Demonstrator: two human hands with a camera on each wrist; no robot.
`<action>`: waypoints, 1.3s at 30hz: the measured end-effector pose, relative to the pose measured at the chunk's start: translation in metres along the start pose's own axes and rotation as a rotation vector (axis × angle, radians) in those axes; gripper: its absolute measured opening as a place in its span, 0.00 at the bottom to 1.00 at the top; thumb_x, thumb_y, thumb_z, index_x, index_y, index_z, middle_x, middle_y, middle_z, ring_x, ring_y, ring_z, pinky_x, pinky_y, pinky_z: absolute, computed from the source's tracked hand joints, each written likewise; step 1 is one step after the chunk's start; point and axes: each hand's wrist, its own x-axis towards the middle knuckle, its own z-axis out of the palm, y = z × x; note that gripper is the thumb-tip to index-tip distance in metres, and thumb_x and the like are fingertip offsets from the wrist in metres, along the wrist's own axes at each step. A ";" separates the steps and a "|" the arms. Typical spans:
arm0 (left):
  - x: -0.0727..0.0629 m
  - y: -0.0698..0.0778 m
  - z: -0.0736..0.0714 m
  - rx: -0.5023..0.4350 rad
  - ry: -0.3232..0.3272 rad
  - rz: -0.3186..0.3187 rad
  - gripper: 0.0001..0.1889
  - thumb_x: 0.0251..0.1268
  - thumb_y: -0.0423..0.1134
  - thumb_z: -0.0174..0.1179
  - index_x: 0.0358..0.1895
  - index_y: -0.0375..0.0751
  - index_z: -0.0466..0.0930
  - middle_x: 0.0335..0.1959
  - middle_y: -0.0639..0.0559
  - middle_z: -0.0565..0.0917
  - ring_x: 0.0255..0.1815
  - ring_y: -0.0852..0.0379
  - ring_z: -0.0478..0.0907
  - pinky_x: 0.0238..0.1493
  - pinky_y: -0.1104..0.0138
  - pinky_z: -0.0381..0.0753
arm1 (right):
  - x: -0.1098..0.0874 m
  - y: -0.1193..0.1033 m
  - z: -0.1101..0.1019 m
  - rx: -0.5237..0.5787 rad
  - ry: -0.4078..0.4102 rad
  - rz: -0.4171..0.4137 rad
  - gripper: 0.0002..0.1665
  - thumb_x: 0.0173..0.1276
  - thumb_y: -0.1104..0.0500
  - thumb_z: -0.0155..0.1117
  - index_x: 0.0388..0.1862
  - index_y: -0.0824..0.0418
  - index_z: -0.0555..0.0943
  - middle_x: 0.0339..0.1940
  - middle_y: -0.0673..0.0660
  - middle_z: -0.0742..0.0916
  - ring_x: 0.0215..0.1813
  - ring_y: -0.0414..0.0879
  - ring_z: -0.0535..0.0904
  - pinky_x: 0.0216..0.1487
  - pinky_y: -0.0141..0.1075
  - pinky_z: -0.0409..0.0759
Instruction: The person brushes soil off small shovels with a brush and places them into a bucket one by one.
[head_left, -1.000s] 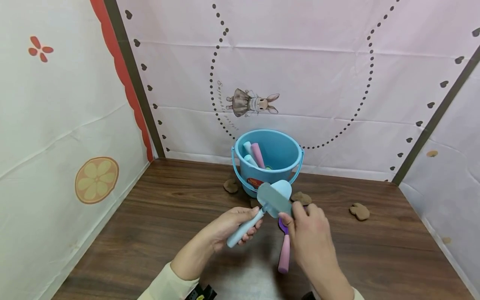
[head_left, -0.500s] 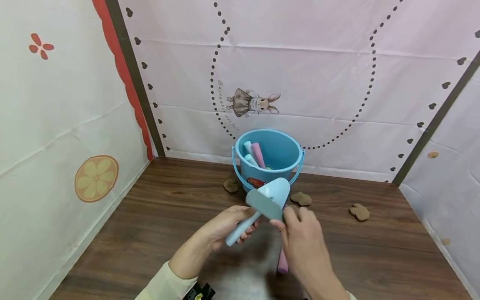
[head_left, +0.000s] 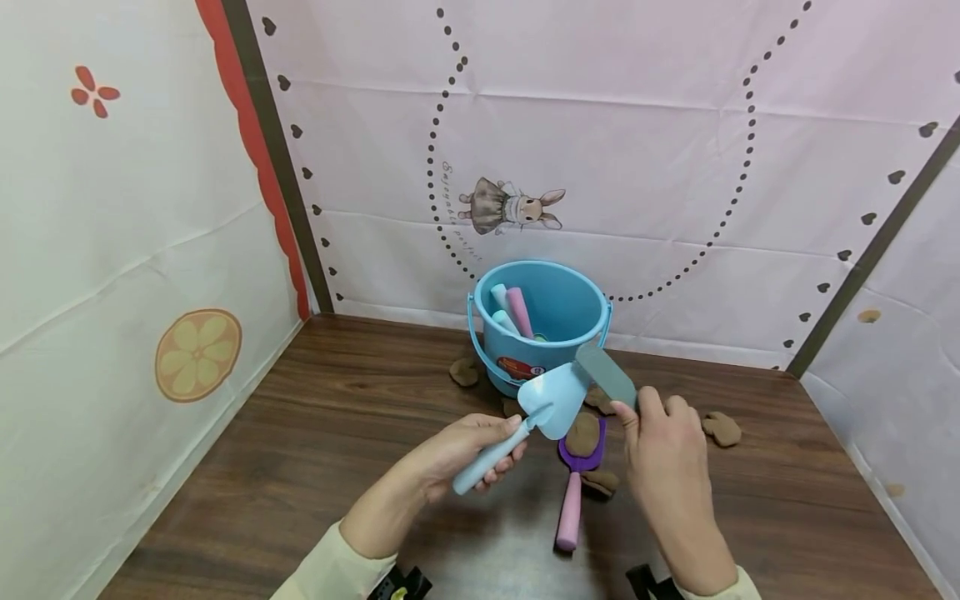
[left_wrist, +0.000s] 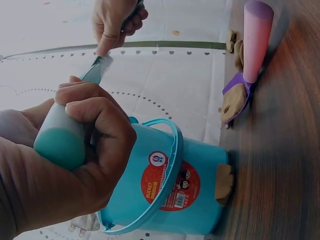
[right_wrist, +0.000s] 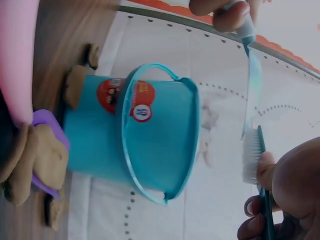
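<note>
My left hand point(head_left: 468, 454) grips the handle of a pale blue toy trowel point(head_left: 553, 402), its blade raised above the table in front of the bucket. In my right hand point(head_left: 667, 467) I hold a dark green brush point(head_left: 606, 375). White bristles point(right_wrist: 251, 162) show in the right wrist view, at the tip end of the trowel blade; whether they touch it I cannot tell. Below the blade lies a purple toy shovel point(head_left: 583, 458) with a pink handle, a flat brown lump point(head_left: 582, 435) on it. Another brown lump point(head_left: 600, 483) lies beside the shovel.
A blue bucket point(head_left: 540, 354) stands against the back wall sheet, with pink and pale blue handles point(head_left: 517, 312) sticking up inside. Several brown lumps lie round it, one at left point(head_left: 463, 372) and one farther right point(head_left: 722, 429). The table point(head_left: 337, 433) is dark wood.
The brush first shifts left over the trowel blade, then right to its far edge. The trowel blade has turned slightly, and the shovel with its brown lump now shows more fully.
</note>
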 end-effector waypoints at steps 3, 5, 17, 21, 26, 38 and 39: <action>0.001 -0.001 0.000 -0.009 0.010 0.001 0.23 0.82 0.53 0.44 0.35 0.39 0.77 0.21 0.54 0.72 0.19 0.63 0.68 0.20 0.72 0.68 | -0.006 -0.014 -0.003 0.034 -0.099 -0.026 0.17 0.74 0.49 0.63 0.35 0.62 0.74 0.25 0.56 0.70 0.28 0.51 0.66 0.29 0.41 0.66; 0.001 -0.002 -0.001 -0.009 0.019 0.001 0.21 0.82 0.51 0.44 0.35 0.40 0.76 0.22 0.54 0.72 0.19 0.64 0.68 0.20 0.72 0.68 | -0.013 -0.027 -0.002 0.056 -0.171 -0.076 0.17 0.74 0.46 0.62 0.37 0.60 0.76 0.26 0.53 0.70 0.29 0.47 0.66 0.29 0.38 0.67; 0.002 0.001 -0.004 -0.002 0.005 -0.002 0.22 0.81 0.53 0.47 0.35 0.39 0.76 0.22 0.54 0.72 0.19 0.64 0.67 0.19 0.73 0.68 | -0.010 -0.025 0.008 0.048 -0.086 -0.091 0.17 0.71 0.49 0.66 0.33 0.61 0.74 0.23 0.54 0.67 0.25 0.47 0.63 0.26 0.37 0.63; 0.001 0.002 -0.005 0.005 -0.013 0.000 0.21 0.81 0.53 0.48 0.34 0.39 0.76 0.21 0.54 0.72 0.19 0.64 0.67 0.20 0.72 0.68 | -0.001 -0.007 0.004 0.026 -0.058 0.026 0.19 0.75 0.50 0.61 0.31 0.61 0.69 0.23 0.56 0.66 0.25 0.49 0.62 0.26 0.39 0.61; 0.000 0.004 -0.006 0.005 -0.030 0.011 0.21 0.81 0.52 0.47 0.34 0.39 0.77 0.21 0.54 0.72 0.20 0.63 0.67 0.21 0.72 0.69 | 0.005 0.006 0.002 -0.005 -0.042 0.054 0.20 0.76 0.52 0.61 0.30 0.62 0.67 0.22 0.57 0.64 0.24 0.50 0.59 0.27 0.40 0.60; 0.000 0.005 -0.005 0.008 -0.029 0.003 0.22 0.81 0.53 0.46 0.34 0.40 0.77 0.21 0.54 0.72 0.19 0.63 0.67 0.20 0.71 0.67 | 0.007 0.009 -0.002 -0.007 -0.074 0.060 0.20 0.78 0.51 0.58 0.30 0.61 0.66 0.23 0.56 0.63 0.25 0.49 0.58 0.27 0.40 0.59; 0.000 0.005 -0.005 0.008 -0.030 0.003 0.22 0.81 0.54 0.46 0.34 0.40 0.77 0.21 0.54 0.72 0.19 0.63 0.67 0.20 0.71 0.67 | 0.007 0.009 -0.002 -0.007 -0.076 0.060 0.20 0.78 0.51 0.57 0.30 0.61 0.66 0.23 0.56 0.63 0.25 0.49 0.58 0.27 0.40 0.59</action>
